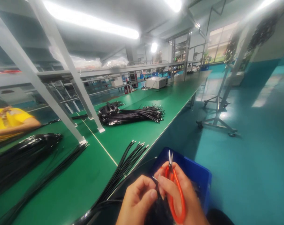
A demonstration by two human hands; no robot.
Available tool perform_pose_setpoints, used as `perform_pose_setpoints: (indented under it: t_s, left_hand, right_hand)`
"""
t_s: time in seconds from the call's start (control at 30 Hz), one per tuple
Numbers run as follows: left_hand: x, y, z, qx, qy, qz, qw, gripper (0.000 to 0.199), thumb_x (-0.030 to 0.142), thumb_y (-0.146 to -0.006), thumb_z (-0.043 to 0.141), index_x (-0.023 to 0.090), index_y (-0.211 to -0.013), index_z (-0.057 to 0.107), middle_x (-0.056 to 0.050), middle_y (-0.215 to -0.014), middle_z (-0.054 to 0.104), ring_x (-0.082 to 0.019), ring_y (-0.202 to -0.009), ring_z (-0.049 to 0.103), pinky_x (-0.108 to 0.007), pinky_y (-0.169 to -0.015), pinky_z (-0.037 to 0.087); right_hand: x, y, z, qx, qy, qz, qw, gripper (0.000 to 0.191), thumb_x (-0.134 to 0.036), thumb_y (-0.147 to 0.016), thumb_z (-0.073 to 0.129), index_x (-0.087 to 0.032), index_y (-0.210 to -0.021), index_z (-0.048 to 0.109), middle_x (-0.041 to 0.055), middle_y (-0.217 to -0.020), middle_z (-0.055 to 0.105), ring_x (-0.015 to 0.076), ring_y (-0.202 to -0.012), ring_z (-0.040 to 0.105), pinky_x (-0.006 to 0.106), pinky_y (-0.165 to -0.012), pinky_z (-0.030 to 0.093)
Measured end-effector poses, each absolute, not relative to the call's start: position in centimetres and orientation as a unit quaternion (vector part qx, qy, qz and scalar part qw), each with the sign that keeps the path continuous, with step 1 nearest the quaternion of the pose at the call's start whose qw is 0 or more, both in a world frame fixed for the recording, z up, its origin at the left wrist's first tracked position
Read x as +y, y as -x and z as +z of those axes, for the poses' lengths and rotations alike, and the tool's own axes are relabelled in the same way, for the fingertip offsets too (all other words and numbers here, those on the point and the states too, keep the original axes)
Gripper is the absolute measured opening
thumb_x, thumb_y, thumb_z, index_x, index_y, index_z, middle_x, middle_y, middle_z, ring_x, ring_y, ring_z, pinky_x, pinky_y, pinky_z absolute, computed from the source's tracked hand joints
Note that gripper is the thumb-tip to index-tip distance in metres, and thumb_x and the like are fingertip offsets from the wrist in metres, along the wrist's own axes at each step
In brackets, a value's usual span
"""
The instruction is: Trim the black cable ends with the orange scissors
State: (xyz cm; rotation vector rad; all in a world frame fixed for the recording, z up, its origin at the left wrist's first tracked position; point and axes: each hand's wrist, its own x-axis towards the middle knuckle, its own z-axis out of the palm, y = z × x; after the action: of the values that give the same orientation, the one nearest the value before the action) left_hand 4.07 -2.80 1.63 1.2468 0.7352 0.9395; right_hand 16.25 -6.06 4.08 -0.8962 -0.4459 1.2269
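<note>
My right hand [179,184] is wrapped round a pair of scissors with orange handles [182,200]. Their short metal blades [170,157] point up and away, slightly parted. Close beside it, my left hand [139,198] is closed in a pinch at a thin black cable, mostly hidden by the fingers. A small silvery cable end [154,178] shows between the two hands, near the right fingertips. Left of my hands, a bundle of black cables [123,168] with metal tips lies along the edge of the green table [85,178].
Below my hands on the right stands a blue bin [199,170]. More black cable bundles lie on the table, one farther back [132,115] and one at left [27,156]. Metal posts [69,122] rise from the tabletop. A person in yellow [11,120] sits across. A wheeled stand [217,118] is at right.
</note>
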Motion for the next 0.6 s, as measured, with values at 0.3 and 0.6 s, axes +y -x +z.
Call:
perform_pose_setpoints:
  t_s: [0.3, 0.6]
  left_hand:
    - [-3.1, -4.4, 2.7, 0.348, -0.436, 0.437, 0.705, 0.030, 0.037, -0.064, 0.081, 0.016, -0.064, 0.060, 0.001, -0.058, 0.062, -0.010, -0.053, 0.049, -0.019, -0.052, 0.038]
    - [-3.3, -4.8, 2.5, 0.372, -0.466, 0.441, 0.671, 0.033, 0.041, -0.062, 0.080, 0.015, -0.061, 0.058, 0.003, -0.055, 0.056, -0.010, -0.053, 0.046, -0.018, -0.051, 0.037]
  right_hand:
    - [-6.4, -16.4, 2.4, -0.282, 0.524, 0.408, 0.692, 0.017, -0.025, -0.070, 0.070, -0.025, -0.081, 0.057, -0.0044, -0.064, 0.062, 0.0098, -0.049, 0.051, 0.019, -0.046, 0.041]
    - [-5.8, -16.8, 1.2, -0.502, 0.540, 0.164, 0.655, 0.016, -0.015, -0.077, 0.060, -0.028, -0.084, 0.056, -0.0060, -0.069, 0.068, 0.0120, -0.059, 0.066, 0.017, -0.056, 0.051]
